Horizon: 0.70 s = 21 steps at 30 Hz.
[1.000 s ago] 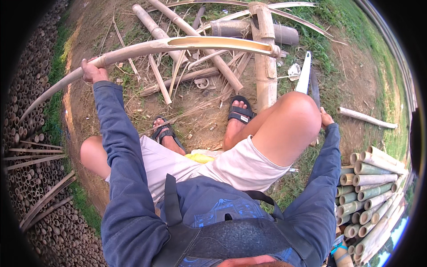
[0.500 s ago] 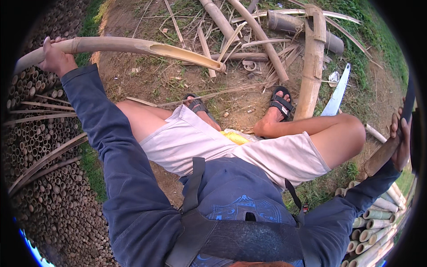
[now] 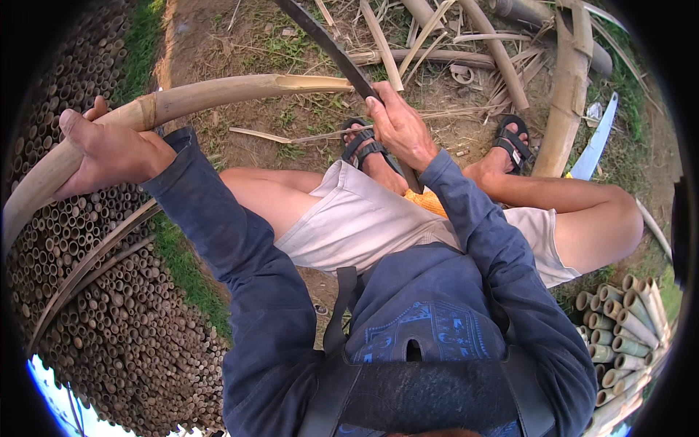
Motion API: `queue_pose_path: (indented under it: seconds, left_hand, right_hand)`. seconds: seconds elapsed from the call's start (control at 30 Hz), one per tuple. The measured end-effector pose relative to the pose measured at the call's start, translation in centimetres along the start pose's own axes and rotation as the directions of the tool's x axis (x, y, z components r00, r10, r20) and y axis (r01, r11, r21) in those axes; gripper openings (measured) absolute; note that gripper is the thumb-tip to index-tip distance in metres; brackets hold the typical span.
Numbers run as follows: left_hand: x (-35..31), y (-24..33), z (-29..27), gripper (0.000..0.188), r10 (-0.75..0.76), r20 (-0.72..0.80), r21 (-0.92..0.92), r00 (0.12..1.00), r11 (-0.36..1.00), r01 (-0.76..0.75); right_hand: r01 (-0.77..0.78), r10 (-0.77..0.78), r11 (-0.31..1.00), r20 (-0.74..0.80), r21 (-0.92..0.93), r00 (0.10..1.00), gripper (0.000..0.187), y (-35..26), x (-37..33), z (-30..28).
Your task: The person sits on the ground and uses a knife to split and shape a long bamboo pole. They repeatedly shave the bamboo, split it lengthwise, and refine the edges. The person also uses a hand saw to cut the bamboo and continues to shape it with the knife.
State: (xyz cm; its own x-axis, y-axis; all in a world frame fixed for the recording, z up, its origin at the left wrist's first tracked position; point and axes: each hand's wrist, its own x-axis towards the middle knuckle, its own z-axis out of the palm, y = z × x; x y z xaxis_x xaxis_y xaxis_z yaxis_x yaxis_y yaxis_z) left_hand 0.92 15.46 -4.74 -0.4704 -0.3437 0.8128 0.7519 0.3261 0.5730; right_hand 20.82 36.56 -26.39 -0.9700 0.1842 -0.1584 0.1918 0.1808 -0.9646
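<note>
My left hand (image 3: 116, 149) is wrapped round a long bamboo pole (image 3: 211, 93), which runs off past the left rim. The pole's slanted, cut end points to the middle, its pale inner face partly showing. In front of me, my right hand (image 3: 402, 127) grips a machete (image 3: 320, 36), the dark blade slanting up and left. Where the pole's tip meets the blade, they appear to touch, though I cannot tell whether the edge bites in. Part of the handle shows below my right fist.
A thick bamboo post (image 3: 568, 95) stands beside my right foot, near a saw blade (image 3: 595, 138). Split bamboo strips (image 3: 382, 44) litter the ground ahead. Stacked bamboo poles (image 3: 138, 313) fill the left side, and more cut poles (image 3: 619, 328) lie at lower right.
My right hand has swung the machete in from the far right to the pole's cut end. My left hand has come lower and nearer, and the pole has turned in it.
</note>
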Motion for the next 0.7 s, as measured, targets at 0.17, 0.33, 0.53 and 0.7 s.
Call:
queue_pose_path:
  seconds: [0.17, 0.33, 0.53, 0.7]
  left_hand:
    - [-2.5, 3.4, -0.9, 0.08, 0.098, -0.02, 0.033, 0.995, 0.995, -0.098]
    - [-4.3, 5.2, -1.3, 0.076, 0.196, -0.096, 0.201, 0.976, 0.964, -0.174]
    - [-5.1, 5.7, -0.9, 0.08, 0.24, -0.1, 0.228, 0.966, 0.95, -0.212]
    - [-4.6, 5.7, -0.7, 0.092, 0.23, -0.086, 0.244, 0.969, 0.948, -0.203]
  right_hand:
    - [0.229, -0.226, 0.969, 0.047, -0.09, 0.973, 0.027, 1.3, -0.1, 5.3]
    - [0.244, -0.232, 0.955, 0.086, -0.17, 0.969, 0.027, 1.7, 0.7, 6.5]
    - [0.301, -0.289, 0.918, 0.083, -0.257, 0.954, 0.023, 1.9, 0.4, 6.3]
    - [0.202, -0.206, 0.927, 0.02, -0.315, 0.978, 0.024, 2.4, 0.5, 5.9]
